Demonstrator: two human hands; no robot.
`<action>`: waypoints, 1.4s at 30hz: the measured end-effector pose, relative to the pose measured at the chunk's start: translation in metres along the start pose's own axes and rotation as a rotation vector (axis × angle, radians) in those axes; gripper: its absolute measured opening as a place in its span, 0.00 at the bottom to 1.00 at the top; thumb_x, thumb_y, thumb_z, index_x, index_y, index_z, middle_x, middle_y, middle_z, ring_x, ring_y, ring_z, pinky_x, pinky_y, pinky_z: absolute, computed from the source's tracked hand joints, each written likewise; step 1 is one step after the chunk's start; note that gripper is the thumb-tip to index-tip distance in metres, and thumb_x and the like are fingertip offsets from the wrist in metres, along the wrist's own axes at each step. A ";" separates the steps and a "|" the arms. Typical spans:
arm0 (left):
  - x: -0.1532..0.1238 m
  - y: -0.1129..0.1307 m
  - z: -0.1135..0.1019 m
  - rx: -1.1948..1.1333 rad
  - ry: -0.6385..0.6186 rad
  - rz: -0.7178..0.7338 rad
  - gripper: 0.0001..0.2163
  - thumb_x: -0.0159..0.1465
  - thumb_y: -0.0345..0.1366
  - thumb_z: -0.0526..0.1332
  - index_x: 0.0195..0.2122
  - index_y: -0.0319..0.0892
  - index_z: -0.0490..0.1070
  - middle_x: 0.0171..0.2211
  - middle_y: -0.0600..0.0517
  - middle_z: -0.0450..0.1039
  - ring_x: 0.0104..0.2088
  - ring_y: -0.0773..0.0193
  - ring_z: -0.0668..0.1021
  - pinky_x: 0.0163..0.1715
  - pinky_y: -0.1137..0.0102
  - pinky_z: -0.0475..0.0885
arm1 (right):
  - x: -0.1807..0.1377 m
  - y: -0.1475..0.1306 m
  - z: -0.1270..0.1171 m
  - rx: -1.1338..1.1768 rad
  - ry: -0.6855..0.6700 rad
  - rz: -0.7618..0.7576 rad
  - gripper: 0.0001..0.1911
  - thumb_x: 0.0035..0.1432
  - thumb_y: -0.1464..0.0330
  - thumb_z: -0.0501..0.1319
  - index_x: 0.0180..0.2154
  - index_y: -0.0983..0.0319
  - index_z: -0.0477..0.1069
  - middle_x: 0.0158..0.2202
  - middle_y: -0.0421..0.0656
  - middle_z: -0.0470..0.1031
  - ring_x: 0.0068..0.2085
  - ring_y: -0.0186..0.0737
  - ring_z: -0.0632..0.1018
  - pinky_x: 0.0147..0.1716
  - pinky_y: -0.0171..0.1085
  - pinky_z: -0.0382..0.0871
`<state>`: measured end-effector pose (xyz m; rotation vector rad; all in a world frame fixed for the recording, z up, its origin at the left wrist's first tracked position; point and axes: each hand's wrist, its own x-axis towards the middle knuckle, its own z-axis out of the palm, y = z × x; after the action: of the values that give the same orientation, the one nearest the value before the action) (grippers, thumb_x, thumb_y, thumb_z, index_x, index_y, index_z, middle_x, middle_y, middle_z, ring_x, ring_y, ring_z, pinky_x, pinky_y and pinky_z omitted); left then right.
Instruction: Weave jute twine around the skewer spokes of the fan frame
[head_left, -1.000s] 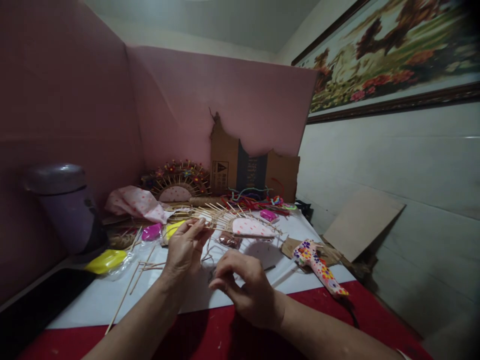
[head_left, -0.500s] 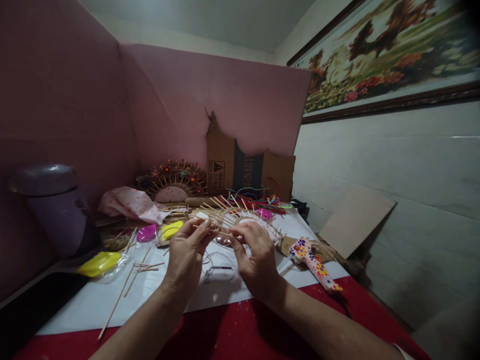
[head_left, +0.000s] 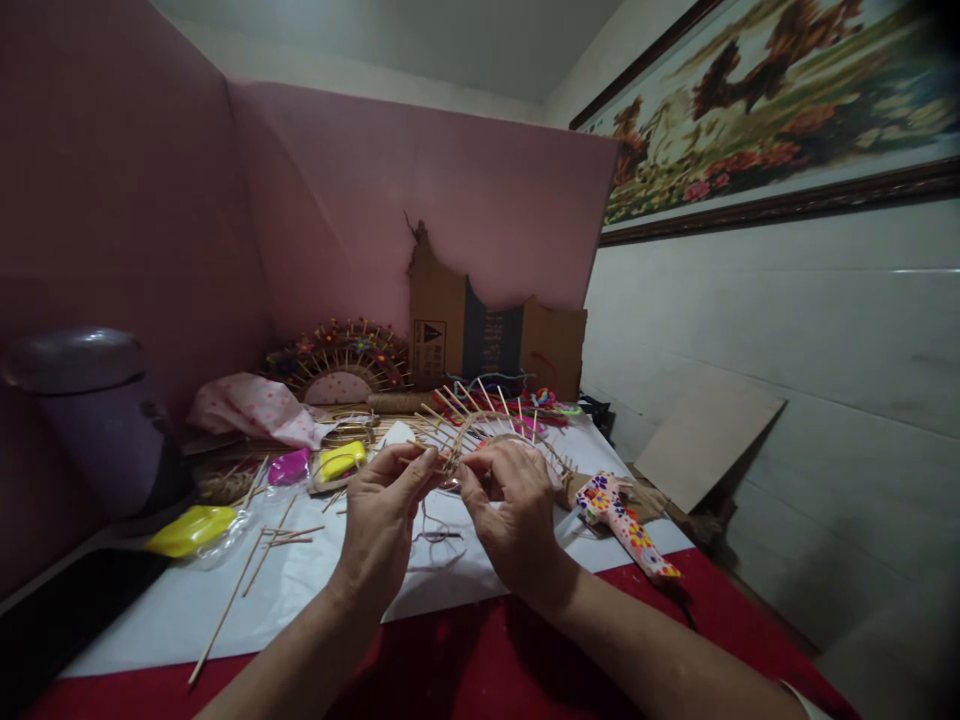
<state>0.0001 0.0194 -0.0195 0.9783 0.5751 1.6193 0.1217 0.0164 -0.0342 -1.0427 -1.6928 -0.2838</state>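
A fan-shaped frame of thin sticks (head_left: 480, 405), with twine wound along its arc, is held up over the table between my hands. My left hand (head_left: 379, 515) pinches its left end, thumb against the fingers. Right beside it, my right hand (head_left: 517, 515) is closed on the same end, fingertips almost meeting the left ones. What exactly lies between the fingertips is partly hidden. A loose strand of twine (head_left: 437, 536) trails below the hands over the white sheet (head_left: 427, 585).
A flower-patterned glue gun (head_left: 628, 530) lies at the right. Loose sticks (head_left: 232, 600), yellow packets (head_left: 191, 530) and a tumbler (head_left: 97, 420) are at the left. Behind stand a decorated stick fan (head_left: 341, 375), torn cardboard (head_left: 491, 345) and a spotted pink cloth (head_left: 259, 408).
The stick frame has tilted a little, its sticks pointing more upward. Both hands stay pinched at its left end, and the fingertips have shifted slightly. The view has turned slightly right.
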 end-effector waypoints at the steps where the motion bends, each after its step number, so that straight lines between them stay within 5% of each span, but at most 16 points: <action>1: 0.000 0.000 0.000 0.002 -0.001 0.000 0.04 0.50 0.30 0.66 0.25 0.38 0.72 0.24 0.54 0.75 0.28 0.69 0.76 0.34 0.74 0.72 | 0.000 0.000 0.000 0.009 0.009 0.004 0.02 0.54 0.72 0.56 0.29 0.62 0.65 0.28 0.41 0.69 0.34 0.38 0.68 0.38 0.41 0.56; 8: 0.003 -0.001 -0.003 -0.041 0.058 -0.010 0.04 0.48 0.29 0.66 0.25 0.38 0.72 0.23 0.55 0.75 0.27 0.71 0.76 0.33 0.75 0.71 | -0.002 0.000 0.001 0.066 0.113 0.055 0.03 0.56 0.71 0.53 0.33 0.62 0.64 0.31 0.42 0.68 0.32 0.37 0.67 0.36 0.39 0.58; 31: 0.000 -0.001 -0.001 -0.012 0.010 -0.013 0.04 0.49 0.30 0.66 0.26 0.38 0.72 0.24 0.53 0.75 0.28 0.68 0.76 0.35 0.72 0.71 | -0.001 0.001 0.001 0.002 -0.026 0.023 0.03 0.57 0.70 0.53 0.31 0.62 0.63 0.30 0.42 0.68 0.34 0.39 0.67 0.38 0.41 0.57; 37: 0.004 -0.002 -0.004 -0.043 0.058 -0.024 0.04 0.48 0.30 0.66 0.25 0.38 0.72 0.24 0.54 0.75 0.27 0.70 0.76 0.34 0.73 0.71 | -0.004 0.000 0.001 0.241 0.160 0.101 0.04 0.57 0.72 0.50 0.36 0.62 0.61 0.32 0.43 0.66 0.35 0.38 0.68 0.36 0.39 0.62; 42: 0.005 -0.002 -0.005 -0.050 0.056 -0.020 0.05 0.48 0.30 0.66 0.26 0.38 0.72 0.25 0.54 0.74 0.28 0.70 0.76 0.35 0.72 0.71 | -0.004 0.000 0.001 0.368 0.145 0.065 0.08 0.57 0.76 0.51 0.39 0.61 0.61 0.34 0.43 0.67 0.36 0.35 0.70 0.36 0.36 0.65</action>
<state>-0.0030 0.0257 -0.0226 0.8900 0.5782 1.6401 0.1207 0.0149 -0.0386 -0.7811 -1.5059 -0.0023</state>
